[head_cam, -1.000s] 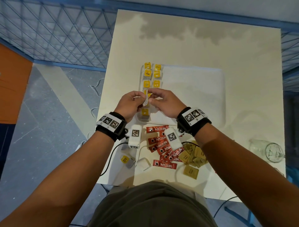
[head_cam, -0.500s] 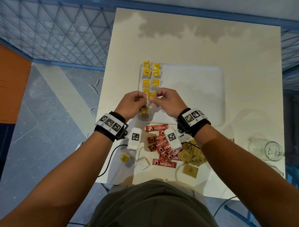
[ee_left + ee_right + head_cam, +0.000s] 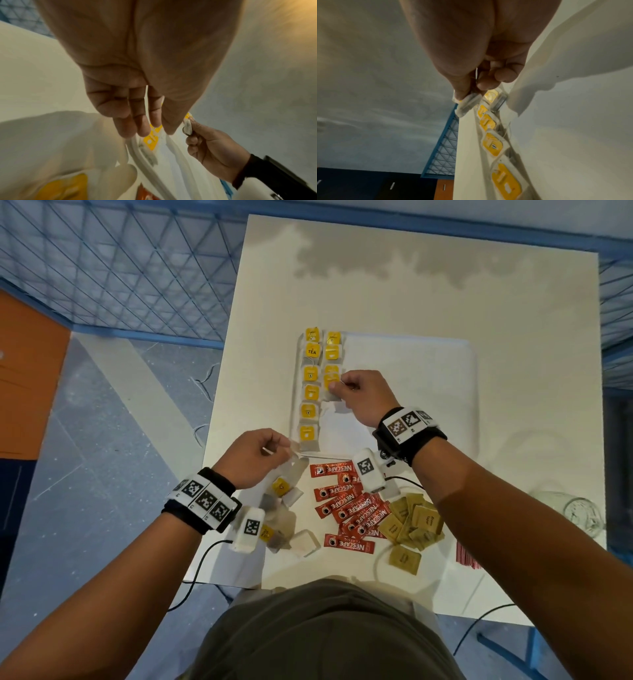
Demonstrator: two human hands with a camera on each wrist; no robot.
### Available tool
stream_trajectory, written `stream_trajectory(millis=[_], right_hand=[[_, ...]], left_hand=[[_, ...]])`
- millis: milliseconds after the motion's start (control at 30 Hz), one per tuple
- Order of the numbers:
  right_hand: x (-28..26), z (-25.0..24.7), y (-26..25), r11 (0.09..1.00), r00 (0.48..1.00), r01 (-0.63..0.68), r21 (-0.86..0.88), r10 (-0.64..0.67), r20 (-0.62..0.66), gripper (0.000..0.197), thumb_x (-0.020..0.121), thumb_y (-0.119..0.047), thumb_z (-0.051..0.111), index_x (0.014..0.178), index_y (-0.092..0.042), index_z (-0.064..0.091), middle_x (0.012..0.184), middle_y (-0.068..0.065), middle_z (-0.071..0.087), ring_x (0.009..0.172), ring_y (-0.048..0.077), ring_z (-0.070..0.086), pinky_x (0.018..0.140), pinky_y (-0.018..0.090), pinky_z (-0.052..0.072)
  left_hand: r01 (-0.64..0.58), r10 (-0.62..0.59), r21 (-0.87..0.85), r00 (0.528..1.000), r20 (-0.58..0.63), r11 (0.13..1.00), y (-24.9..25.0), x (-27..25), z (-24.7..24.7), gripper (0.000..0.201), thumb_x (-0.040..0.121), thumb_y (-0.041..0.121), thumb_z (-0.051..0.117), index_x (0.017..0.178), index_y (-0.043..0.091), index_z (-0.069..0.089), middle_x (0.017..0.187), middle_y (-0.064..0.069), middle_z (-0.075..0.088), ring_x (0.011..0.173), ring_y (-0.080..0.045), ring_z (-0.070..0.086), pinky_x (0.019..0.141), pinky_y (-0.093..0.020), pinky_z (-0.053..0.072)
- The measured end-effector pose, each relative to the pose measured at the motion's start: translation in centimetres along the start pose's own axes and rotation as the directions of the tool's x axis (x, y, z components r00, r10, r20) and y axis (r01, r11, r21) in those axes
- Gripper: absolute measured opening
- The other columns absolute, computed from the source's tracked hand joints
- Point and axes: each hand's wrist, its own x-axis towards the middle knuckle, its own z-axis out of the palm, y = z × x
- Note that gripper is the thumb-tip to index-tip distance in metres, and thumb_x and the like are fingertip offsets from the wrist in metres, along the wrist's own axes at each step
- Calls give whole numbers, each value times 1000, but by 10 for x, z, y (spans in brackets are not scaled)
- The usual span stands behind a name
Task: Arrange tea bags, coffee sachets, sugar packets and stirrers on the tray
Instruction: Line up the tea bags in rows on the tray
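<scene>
A white tray (image 3: 411, 378) lies mid-table with two columns of yellow-tagged tea bags (image 3: 310, 374) along its left side. My right hand (image 3: 337, 386) pinches a tea bag (image 3: 330, 397) low over the second column; in the right wrist view that tea bag (image 3: 467, 104) hangs from thumb and fingers beside the row of tea bags (image 3: 493, 144). My left hand (image 3: 277, 451) hovers at the tray's near-left corner and pinches a thin white wrapper (image 3: 146, 102). Red coffee sachets (image 3: 349, 501) and brown sugar packets (image 3: 414, 518) lie piled in front of the tray.
Loose tea bags and empty white wrappers (image 3: 281, 487) lie at the near-left of the table. A glass (image 3: 579, 515) lies at the right edge. A red-striped bundle (image 3: 467, 556) sits near the front right. Blue mesh fencing surrounds the table.
The hands were together over the tray, both on one tea bag. They have parted: the right carried the tea bag out to the second column, the left drew back with the wrapper.
</scene>
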Motion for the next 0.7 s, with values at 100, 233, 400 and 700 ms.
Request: stream_trajectory(millis=[100, 233, 400, 700], right_hand=[[7, 2, 6, 996, 999, -25, -90, 23, -25, 44, 97, -31, 66, 64, -3, 56, 63, 4, 42, 61, 16, 38, 62, 30, 34], [15, 8, 18, 986, 994, -86, -146, 76, -73, 34, 93, -33, 71, 73, -6, 65, 62, -3, 49, 62, 16, 45, 64, 28, 38], [17, 16, 22, 971, 980, -159, -180, 133, -147, 22, 87, -36, 78, 89, -19, 64, 75, -12, 58, 82, 18, 60, 77, 30, 48], [12, 19, 18, 947, 970, -198, -254, 150, -194, 26, 88, -43, 75, 95, -24, 58, 98, -7, 62, 88, 16, 59, 75, 28, 43]], left_hand=[[22, -24, 57, 999, 32, 998, -15, -10, 0, 7, 89, 20, 74, 90, 26, 70, 84, 6, 70, 65, 3, 61, 69, -13, 48], [32, -43, 187, 998, 55, 982, -36, -18, 1, 20, 85, 14, 75, 82, 31, 67, 77, 12, 67, 65, 4, 58, 69, -14, 44], [24, -41, 289, 998, 54, 957, -47, -26, 6, 22, 83, 3, 70, 95, 21, 71, 80, 21, 62, 69, 12, 57, 66, -3, 38], [-21, -11, 373, 997, 82, 928, -50, -29, 9, 35, 75, 14, 81, 106, 24, 71, 87, 7, 62, 80, -12, 57, 76, -28, 47]])
